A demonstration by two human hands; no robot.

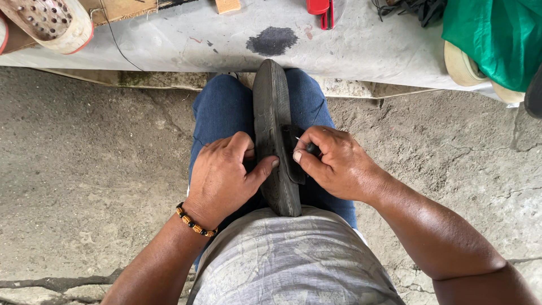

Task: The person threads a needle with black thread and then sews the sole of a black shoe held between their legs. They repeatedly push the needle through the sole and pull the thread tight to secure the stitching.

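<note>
Black sandal (274,124) gripped by left hand (221,176), right hand (337,164).

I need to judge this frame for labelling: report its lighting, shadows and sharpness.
Head view: soft, even daylight, no glare; faint shadow under the left hand and right hand; the black shoe sole and concrete floor look sharp; slight wide-angle bending at the edges.

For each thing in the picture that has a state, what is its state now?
Black shoe: on edge, sole up, clamped between the knees.
Left hand: gripping the shoe, thumb on the sole.
Right hand: pinching a dark-handled awl at the shoe's side.
Thin thread: running from the shoe toward the bench.
</note>
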